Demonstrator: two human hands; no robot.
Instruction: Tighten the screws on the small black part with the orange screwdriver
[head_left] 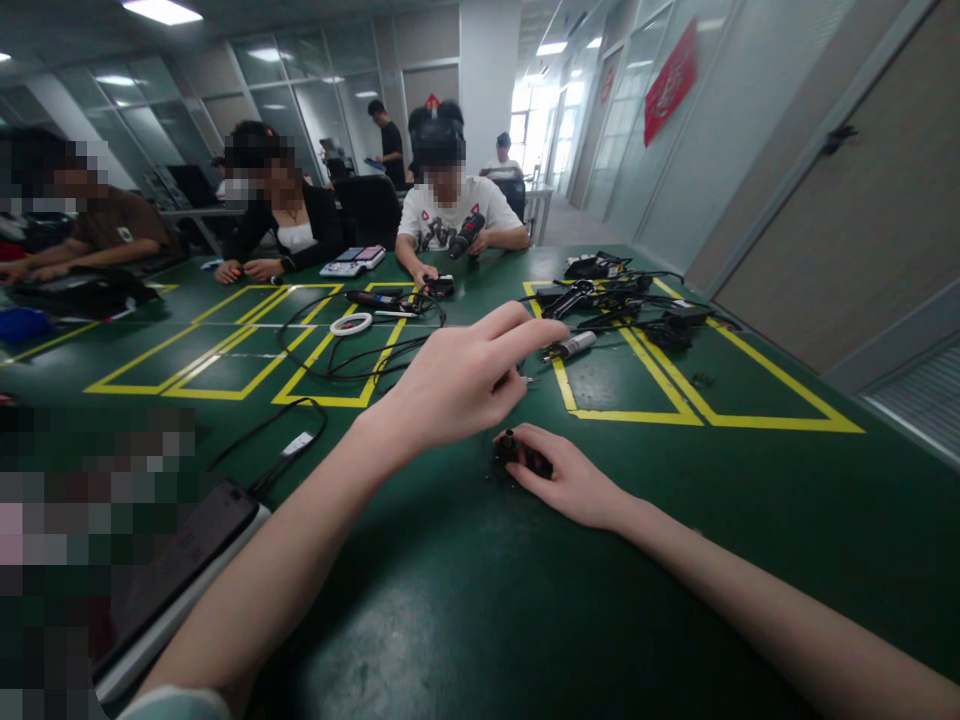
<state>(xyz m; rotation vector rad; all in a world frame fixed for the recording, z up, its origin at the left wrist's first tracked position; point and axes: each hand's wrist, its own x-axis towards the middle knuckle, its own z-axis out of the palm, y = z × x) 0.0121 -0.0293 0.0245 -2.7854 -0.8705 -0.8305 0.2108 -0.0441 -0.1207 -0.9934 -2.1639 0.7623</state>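
Note:
My right hand [566,478] rests on the green table [465,600] with its fingers curled round a small black part [517,455]. My left hand [469,375] hovers just above and left of it, index finger stretched forward, thumb and other fingers pinched together; whether something tiny sits in the pinch I cannot make out. A small silver-and-black cylindrical tool [571,346] lies beyond the left fingertip inside a yellow-taped box.
A tangle of black cables and chargers [622,295] lies at the far right. A white ring [351,323] and looping cable [352,355] sit mid-table. A dark phone [180,565] with a cable lies near left. Several people sit across the table; one holds a drill [466,235].

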